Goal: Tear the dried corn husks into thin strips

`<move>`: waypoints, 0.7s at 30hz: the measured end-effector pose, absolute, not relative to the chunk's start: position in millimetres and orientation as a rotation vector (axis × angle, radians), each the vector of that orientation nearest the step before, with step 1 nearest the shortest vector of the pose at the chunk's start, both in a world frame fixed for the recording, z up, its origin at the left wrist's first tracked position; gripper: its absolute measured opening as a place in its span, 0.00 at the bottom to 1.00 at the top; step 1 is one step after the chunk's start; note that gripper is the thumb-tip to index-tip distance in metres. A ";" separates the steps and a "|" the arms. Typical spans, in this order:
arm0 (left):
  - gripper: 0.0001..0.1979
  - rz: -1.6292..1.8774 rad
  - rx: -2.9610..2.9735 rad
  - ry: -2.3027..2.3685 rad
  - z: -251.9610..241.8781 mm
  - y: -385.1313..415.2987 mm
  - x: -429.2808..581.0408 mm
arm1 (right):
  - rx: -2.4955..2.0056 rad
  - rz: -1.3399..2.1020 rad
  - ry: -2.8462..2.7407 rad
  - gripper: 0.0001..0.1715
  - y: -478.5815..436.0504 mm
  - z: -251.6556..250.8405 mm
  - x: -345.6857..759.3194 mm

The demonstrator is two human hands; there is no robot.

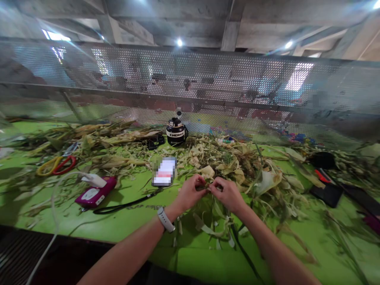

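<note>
My left hand (190,193), with a pale watch band (165,219) on the wrist, is closed in a pinch over the table. Close beside it my right hand (228,194) pinches too, thumb and fingertips together. Between the two sets of fingertips is a small piece of pale, dry corn husk; its exact shape is mostly hidden by the fingers. A loose heap of dry husks (237,158) lies just behind and to the right of my hands. Thin husk strips (208,227) hang or lie below them.
On the green table (133,221) lie a phone (164,172), a purple power bank (96,193) with a cable, and scissors (63,165) with yellow and red handles. A black bottle (175,132) stands before a perforated metal screen (208,87). A black wallet-like item (328,193) lies right.
</note>
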State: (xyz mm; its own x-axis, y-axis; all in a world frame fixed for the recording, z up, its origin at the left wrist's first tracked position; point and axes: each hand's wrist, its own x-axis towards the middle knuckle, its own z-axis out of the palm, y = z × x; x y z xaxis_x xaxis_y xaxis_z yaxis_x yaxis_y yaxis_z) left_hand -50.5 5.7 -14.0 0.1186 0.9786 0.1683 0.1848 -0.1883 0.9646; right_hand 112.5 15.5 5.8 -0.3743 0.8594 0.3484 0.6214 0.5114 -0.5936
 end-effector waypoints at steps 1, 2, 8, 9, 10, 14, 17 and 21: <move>0.12 1.163 1.556 1.182 -14.2 4.9 -50.3 | -1.211 0.485 -2.116 0.13 15.9 4.9 112.0; 0.12 1.165 1.569 1.175 -14.3 4.2 -50.1 | -1.216 0.482 -2.108 0.13 15.9 4.4 111.3; 0.14 1.163 1.576 1.127 -13.5 1.7 -49.9 | -1.226 0.524 -2.019 0.07 10.5 6.8 105.6; 0.14 1.164 1.580 1.129 -13.6 1.7 -49.8 | -1.214 0.542 -2.017 0.06 9.5 7.4 105.6; 0.13 1.164 1.587 1.133 -13.9 1.8 -49.8 | -1.190 0.569 -2.026 0.06 8.8 7.9 106.1; 0.13 1.167 1.600 1.142 -16.1 2.8 -49.7 | -1.096 0.640 -2.045 0.03 9.2 7.7 110.0; 0.13 1.190 1.581 1.123 -16.7 3.2 -49.5 | -1.113 0.506 -2.037 0.03 11.8 6.5 111.1; 0.12 1.202 1.603 1.137 -14.1 1.8 -48.5 | -1.093 0.394 -2.042 0.06 13.4 5.0 108.9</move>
State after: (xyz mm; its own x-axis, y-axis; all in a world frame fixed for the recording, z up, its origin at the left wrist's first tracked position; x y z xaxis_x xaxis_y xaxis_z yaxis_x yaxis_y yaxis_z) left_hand -48.5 1.8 -14.1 0.1394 0.9609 0.2392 0.1856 -0.2627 0.9469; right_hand 108.9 13.4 5.0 -0.3339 0.8076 0.4862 0.5688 0.5839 -0.5792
